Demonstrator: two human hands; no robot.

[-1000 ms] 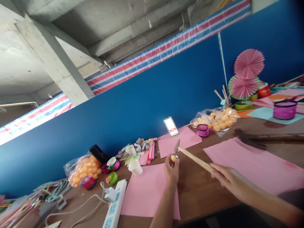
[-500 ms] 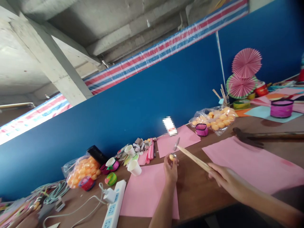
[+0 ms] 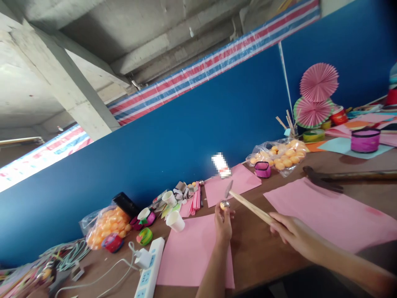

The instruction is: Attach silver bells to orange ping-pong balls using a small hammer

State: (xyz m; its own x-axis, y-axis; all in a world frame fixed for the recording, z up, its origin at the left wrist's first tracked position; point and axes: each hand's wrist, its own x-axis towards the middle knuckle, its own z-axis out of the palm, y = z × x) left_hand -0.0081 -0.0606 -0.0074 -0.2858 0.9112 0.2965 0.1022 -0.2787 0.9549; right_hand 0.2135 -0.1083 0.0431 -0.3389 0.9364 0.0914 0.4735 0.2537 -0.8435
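My left hand (image 3: 223, 224) is raised over the wooden table (image 3: 257, 248) and pinches a small orange ball (image 3: 223, 204) at its fingertips. My right hand (image 3: 293, 235) grips the wooden handle of a small hammer (image 3: 248, 203). The hammer's metal head rests right at the top of the ball. A pink paper sheet (image 3: 192, 252) lies under the left hand.
A bag of orange balls (image 3: 104, 225) lies at the left, another bag of orange balls (image 3: 279, 155) at the back right. A power strip (image 3: 149, 273), paper cups (image 3: 175, 220), a second hammer (image 3: 341, 179), pink paper fans (image 3: 316, 95) and a blue partition wall (image 3: 186, 136) surround the table.
The hammer head has come down from just above the ball to touch it. The view has drifted slightly; both hands stay in nearly the same place.
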